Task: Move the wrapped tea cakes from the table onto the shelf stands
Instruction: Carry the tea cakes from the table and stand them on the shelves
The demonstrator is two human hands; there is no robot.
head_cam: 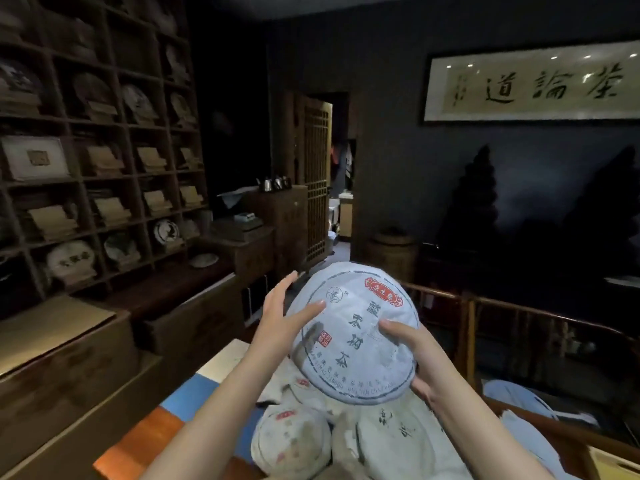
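Observation:
A large round tea cake in pale blue-white paper, with a red label and dark characters, is held up in front of me, its printed face tilted toward me. My right hand grips its lower right edge, thumb on the face and fingers behind. My left hand lies with straight fingers on its left edge. Below, several more wrapped tea cakes are piled on the table. The wooden shelf on the left has bare wooden stands in some cells and displayed cakes in others.
A low wooden cabinet and cardboard boxes stand below the shelf. Wooden chair rails run along the right of the table. A lattice door and a framed calligraphy scroll are on the far wall.

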